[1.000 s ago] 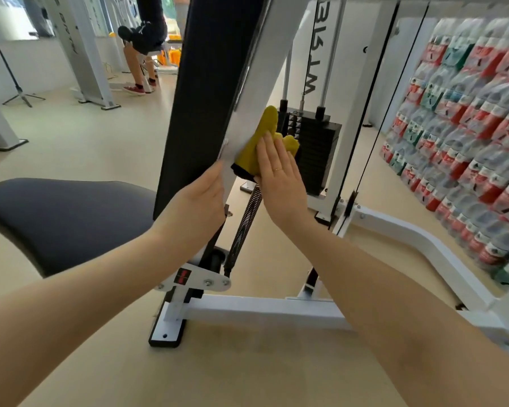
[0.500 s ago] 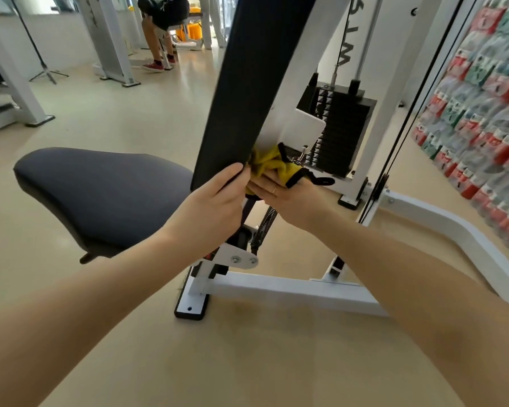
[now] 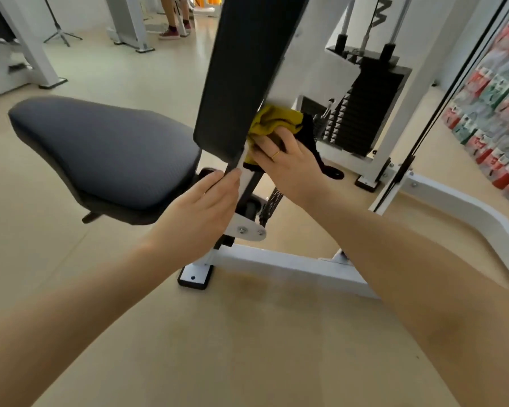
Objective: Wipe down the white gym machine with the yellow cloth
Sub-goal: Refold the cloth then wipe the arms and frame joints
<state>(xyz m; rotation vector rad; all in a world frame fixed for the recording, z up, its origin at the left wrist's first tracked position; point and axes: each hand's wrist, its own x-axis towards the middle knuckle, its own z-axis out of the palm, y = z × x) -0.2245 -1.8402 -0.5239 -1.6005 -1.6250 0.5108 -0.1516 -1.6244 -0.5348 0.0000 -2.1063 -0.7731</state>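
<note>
1. Right hand (image 3: 288,163): fingers curled over the yellow cloth (image 3: 274,123), pressing it against the rear face of the white gym machine (image 3: 279,267) upright, just behind the lower end of the black back pad (image 3: 241,69). A ring (image 3: 275,155) sits on one finger of this hand.
2. Yellow cloth: bunched, mostly above and ahead of the right hand's fingertips; part of it is hidden behind the pad edge.
3. Left hand (image 3: 202,212): fingers extended and held together, thumb side up, tips touching the narrow white edge strip below the back pad. No object held in it.
4. The two hands are near each other, left one lower and nearer the camera, with the upright between them.
5. Grey seat cushion (image 3: 100,148): to the left of the left hand, apart from it.
6. Black strap (image 3: 321,160): hangs just beyond the right hand.
7. Coil spring (image 3: 272,204): below the right wrist, beside the pivot bracket (image 3: 249,230).
8. Weight stack (image 3: 365,113): farther back, right of the cloth.
9. Floor (image 3: 247,348): beige, under both forearms.
</note>
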